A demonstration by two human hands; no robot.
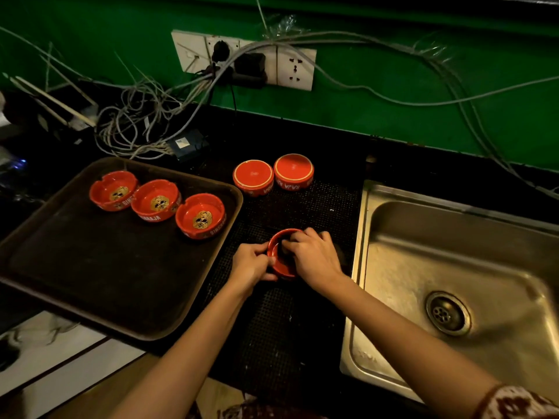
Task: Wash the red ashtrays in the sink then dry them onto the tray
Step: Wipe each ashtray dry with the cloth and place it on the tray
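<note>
Risks popping the red ashtray (282,270) from the left grip (251,263), curled round its rim, by rubbing hard with the right grip (314,258), curled on a dark cloth (337,252).

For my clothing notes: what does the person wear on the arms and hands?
Both forearms are bare down to the left hand and the right hand; no ring, watch or glove shows. Only the right arm shows a dark red cloth sleeve with a white pattern, at the frame's lower edge.
</note>
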